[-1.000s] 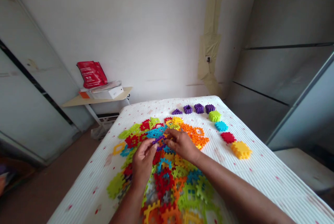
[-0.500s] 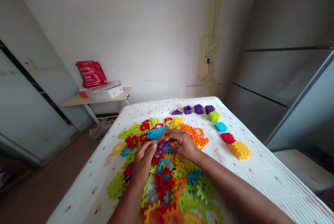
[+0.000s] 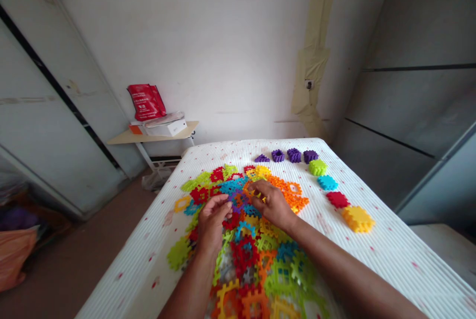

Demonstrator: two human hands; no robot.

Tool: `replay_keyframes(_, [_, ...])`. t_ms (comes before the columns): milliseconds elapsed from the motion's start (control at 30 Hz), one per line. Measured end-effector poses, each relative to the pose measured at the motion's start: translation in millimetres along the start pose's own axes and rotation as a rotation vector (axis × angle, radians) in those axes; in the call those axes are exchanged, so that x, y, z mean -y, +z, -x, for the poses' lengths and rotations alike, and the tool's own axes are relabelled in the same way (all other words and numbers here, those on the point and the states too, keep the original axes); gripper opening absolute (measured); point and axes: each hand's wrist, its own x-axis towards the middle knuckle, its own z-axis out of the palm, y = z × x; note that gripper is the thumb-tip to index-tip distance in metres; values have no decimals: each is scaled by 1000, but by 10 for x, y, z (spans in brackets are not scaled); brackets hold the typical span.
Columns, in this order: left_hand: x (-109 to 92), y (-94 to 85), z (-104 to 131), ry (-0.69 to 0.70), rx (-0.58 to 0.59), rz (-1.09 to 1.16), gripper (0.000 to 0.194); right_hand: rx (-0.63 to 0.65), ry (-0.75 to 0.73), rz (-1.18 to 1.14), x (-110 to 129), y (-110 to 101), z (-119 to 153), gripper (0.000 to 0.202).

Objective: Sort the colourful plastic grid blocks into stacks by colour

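Many flat plastic pieces with notched edges, in red, green, blue, orange and yellow, lie heaped on a white cloth. My left hand (image 3: 214, 217) is over the left middle of the heap, fingers apart, beside purple pieces (image 3: 239, 200). Just right of them, my right hand (image 3: 270, 202) hovers low over the heap with its fingers bent and spread; nothing shows in its grip. Orange pieces (image 3: 289, 191) lie behind and to the right of it. Near my left forearm is a green piece (image 3: 178, 254).
Along the back and right edge stand purple stacks (image 3: 294, 155), a green stack (image 3: 318, 167), a blue stack (image 3: 327, 182), a red stack (image 3: 337, 199) and a yellow stack (image 3: 358, 218). A side table (image 3: 122, 137) with a red bag (image 3: 146, 102) is back left.
The purple piece between my hands is no longer held; purple pieces now lie in the heap there. Both hands have opened and parted a little. The view has shifted left.
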Motion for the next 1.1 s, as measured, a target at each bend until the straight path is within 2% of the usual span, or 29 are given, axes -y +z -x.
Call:
replay_keyframes(67, [6, 0, -1, 3, -14, -8, 34, 17, 21, 97, 52, -2, 16, 19])
replay_keyframes(167, [21, 5, -4, 14, -9, -16, 34, 68, -1, 223, 124, 20, 46, 29])
replay_keyframes(333, [37, 14, 9, 15, 4, -11, 34, 119, -40, 338, 168, 91, 83, 32])
replay_keyframes(767, [-34, 50, 57, 2, -1, 14, 43, 104, 6, 292, 186, 96, 68, 36])
replay_keyframes(833, [-52, 53, 63, 9, -3, 38, 48, 68, 36, 278, 87, 20, 9, 34])
replay_keyframes(933, [-90, 53, 70, 24, -26, 66, 48, -61, 168, 332, -214, -206, -171, 32])
replay_keyframes(1000, [-107, 45, 67, 23, -40, 78, 47, -167, 296, 451, -477, -383, -330, 31])
replay_keyframes(1100, [-102, 27, 49, 1, -56, 83, 47, -217, 460, 637, -844, -577, -559, 32])
